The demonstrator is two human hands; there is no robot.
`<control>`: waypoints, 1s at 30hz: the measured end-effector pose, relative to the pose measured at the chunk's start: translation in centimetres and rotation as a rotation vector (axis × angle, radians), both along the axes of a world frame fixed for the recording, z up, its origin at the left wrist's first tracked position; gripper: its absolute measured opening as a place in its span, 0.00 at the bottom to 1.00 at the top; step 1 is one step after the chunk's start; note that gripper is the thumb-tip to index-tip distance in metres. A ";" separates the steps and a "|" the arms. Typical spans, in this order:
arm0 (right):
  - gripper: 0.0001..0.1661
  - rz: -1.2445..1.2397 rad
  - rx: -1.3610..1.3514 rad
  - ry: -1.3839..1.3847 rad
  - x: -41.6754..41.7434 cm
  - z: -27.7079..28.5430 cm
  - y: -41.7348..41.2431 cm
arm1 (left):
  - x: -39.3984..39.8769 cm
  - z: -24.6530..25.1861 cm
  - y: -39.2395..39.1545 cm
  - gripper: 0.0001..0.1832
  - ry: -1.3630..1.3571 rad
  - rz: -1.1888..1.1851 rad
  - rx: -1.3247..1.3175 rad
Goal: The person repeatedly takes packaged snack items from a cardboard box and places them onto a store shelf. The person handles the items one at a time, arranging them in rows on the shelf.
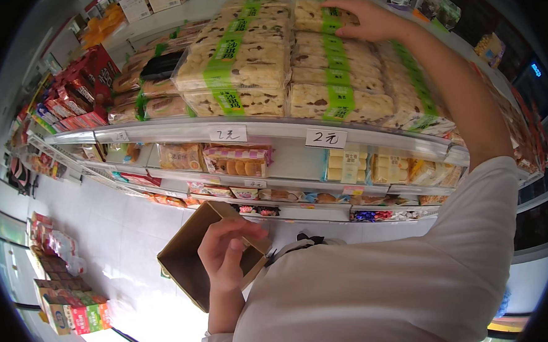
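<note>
On the top shelf, my right hand (363, 17) lies on a wrapped puffed-pastry block with a green band (310, 13), fingers spread over its right side; whether it grips the block I cannot tell. More such packs with green bands (340, 95) are stacked below and beside it. A taller stack of the same packs (244, 56) stands to the left. Low in front of my body, my left hand (227, 252) is raised with curled fingers before an open cardboard box (181, 255). Nothing shows in its palm, and its contact with the box is unclear.
The shelf edge (271, 124) carries handwritten price cards (325, 138). Lower shelves hold packaged cakes (236, 160) and rolls (348, 165). A black object (161, 66) lies on bread packs at left, near red snack packs (83, 81). Cartons (72, 307) stand on the floor at lower left.
</note>
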State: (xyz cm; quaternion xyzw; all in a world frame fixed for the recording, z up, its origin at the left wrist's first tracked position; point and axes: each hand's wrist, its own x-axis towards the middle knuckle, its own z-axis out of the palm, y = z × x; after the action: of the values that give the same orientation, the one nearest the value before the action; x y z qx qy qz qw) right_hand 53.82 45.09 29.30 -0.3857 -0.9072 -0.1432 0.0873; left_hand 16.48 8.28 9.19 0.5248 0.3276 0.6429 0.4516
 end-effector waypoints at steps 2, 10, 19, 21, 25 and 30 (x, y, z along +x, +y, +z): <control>0.36 0.009 -0.036 0.025 -0.3 -0.7 0.2 | 0.0 0.0 -0.2 0.15 -0.023 0.011 -0.029; 0.32 -0.033 -0.048 0.053 -0.9 -0.6 -1.3 | 0.0 -0.5 -0.2 0.14 -0.022 -0.073 -0.101; 0.26 0.250 0.146 0.246 -6.1 1.2 -18.1 | -5.1 -2.5 -1.1 0.12 0.171 -0.076 -0.353; 0.25 0.244 0.115 0.242 -7.0 -1.6 -25.3 | -6.6 -5.4 0.3 0.12 0.311 -0.069 -0.410; 0.20 0.454 -0.668 0.607 -12.8 -13.7 -30.0 | -11.8 -11.6 -1.8 0.15 0.900 0.033 -0.702; 0.15 0.277 -1.041 0.627 -18.9 -29.3 -34.5 | -14.6 -24.4 -0.7 0.24 1.223 -0.241 -0.932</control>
State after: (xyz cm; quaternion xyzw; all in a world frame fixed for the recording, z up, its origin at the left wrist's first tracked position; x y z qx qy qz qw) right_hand 34.91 10.64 -0.05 -0.2802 -0.8308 0.4507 0.1679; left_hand 1.91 7.61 -15.23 0.5744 0.6955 -0.0185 0.4313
